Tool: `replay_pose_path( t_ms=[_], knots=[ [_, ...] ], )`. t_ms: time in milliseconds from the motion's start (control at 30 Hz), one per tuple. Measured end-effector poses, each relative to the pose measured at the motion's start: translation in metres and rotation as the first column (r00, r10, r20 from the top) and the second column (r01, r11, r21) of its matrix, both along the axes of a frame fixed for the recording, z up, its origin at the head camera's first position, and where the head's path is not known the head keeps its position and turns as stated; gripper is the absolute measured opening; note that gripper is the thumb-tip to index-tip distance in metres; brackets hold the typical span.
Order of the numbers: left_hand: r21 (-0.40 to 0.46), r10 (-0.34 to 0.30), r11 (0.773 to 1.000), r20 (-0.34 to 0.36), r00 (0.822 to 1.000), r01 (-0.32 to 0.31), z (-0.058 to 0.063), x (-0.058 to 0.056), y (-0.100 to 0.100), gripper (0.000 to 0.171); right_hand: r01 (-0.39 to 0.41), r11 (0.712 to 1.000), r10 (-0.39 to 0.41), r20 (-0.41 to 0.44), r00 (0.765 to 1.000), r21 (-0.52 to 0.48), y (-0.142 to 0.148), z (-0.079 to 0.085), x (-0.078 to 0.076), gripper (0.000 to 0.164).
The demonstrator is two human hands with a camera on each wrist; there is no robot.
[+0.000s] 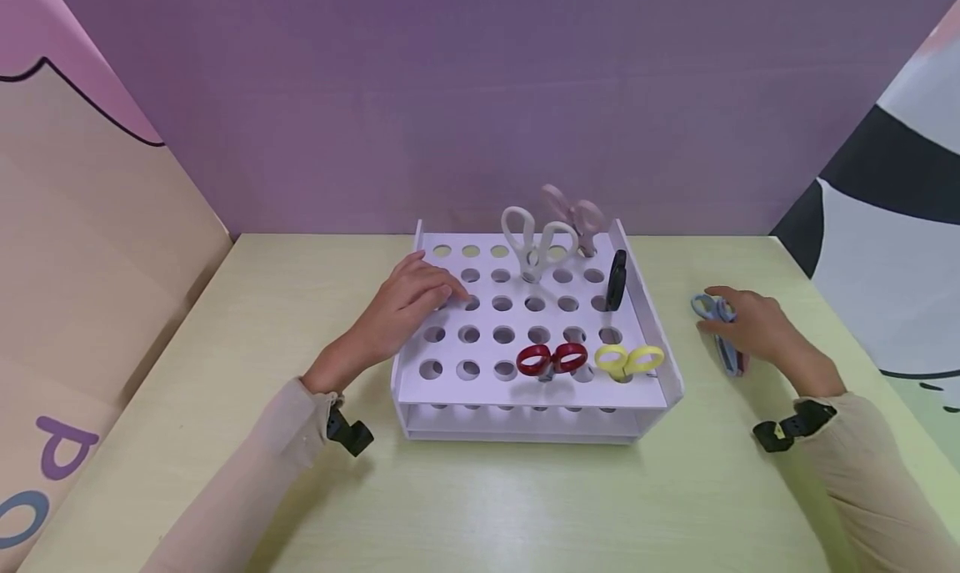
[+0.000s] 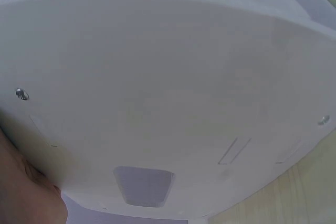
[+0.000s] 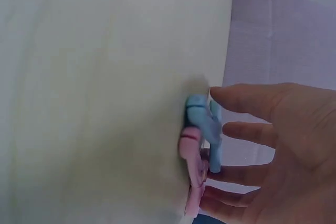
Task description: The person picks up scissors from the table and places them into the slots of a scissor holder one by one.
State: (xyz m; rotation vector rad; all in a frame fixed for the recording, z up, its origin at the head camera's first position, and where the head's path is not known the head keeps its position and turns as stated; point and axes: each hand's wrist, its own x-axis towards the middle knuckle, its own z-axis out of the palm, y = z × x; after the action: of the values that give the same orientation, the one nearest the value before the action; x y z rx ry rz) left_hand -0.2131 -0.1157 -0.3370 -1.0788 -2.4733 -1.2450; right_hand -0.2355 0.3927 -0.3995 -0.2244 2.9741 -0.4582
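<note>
Left hand [image 1: 412, 306] was over the left side of the white rack [image 1: 457, 394], fingers loosely out on the holed top, not gripping any scissors. The left wrist view was mostly side panel, so how hard it pressed: can't tell. My read: if that hand leaned in, the rack could have slid or rocked on the table [image 1: 525, 506], since I saw nothing fixing it down. Index finger also sat right by a hole, so a blade brought to that spot risked a nick.

White scissors [image 1: 532, 260] stood handles up in the second row from the back. Red scissors [image 1: 552, 359] were in the front row, handles low. Mauve scissors [image 1: 576, 214] were at the back right. Black scissors [image 1: 617, 281] showed nearly edge-on beside the right wall. Yellow scissors [image 1: 619, 363] were in the front right corner, one loop close to the wall. Judgement: a low reach across could have snagged those loops and levered a pair out.

Blue scissors [image 1: 724, 308] were off the rack, on the table to its right. Right hand [image 1: 757, 327] was at them, fingers curved about the handles; can't tell whether the grip had closed. Right wrist view showed a pink part [image 3: 193, 150] against the blue; separate pair or not, unclear. Likely failure: a partial pinch lets the blue slip, or interlocked handles drag the pink along.
</note>
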Motion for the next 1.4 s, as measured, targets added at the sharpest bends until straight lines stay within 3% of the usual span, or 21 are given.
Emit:
replay_pose_path(
  t_ms=[367,467,667,867,1400],
  knots=[
    [0.003,-0.003,1.0,0.003,1.0,0.003,-0.001,-0.001,0.0,0.024,-0.047,0.999,0.048,-0.103,0.994,0.007,-0.002,-0.001,0.001,0.049],
    [0.001,-0.006,1.0,0.0,1.0,0.006,-0.001,-0.001,0.0,0.024,-0.036,0.999,0.035,-0.112,0.993,-0.006,-0.002,-0.001,0.002,0.051],
    [-0.002,-0.005,1.0,-0.004,1.0,0.005,0.001,0.0,0.0,0.024,-0.052,0.998,0.046,-0.207,0.977,-0.022,-0.008,0.003,0.005,0.058],
    [-0.007,0.007,1.0,0.005,1.0,-0.007,0.001,0.001,0.0,0.024,-0.04,0.997,0.024,-0.225,0.974,-0.065,-0.015,0.012,0.006,0.066],
    [-0.007,0.012,1.0,0.014,1.0,-0.012,0.002,0.002,0.0,0.025,-0.082,0.993,0.038,-0.408,0.912,-0.089,-0.036,0.045,0.032,0.031]
  ],
)
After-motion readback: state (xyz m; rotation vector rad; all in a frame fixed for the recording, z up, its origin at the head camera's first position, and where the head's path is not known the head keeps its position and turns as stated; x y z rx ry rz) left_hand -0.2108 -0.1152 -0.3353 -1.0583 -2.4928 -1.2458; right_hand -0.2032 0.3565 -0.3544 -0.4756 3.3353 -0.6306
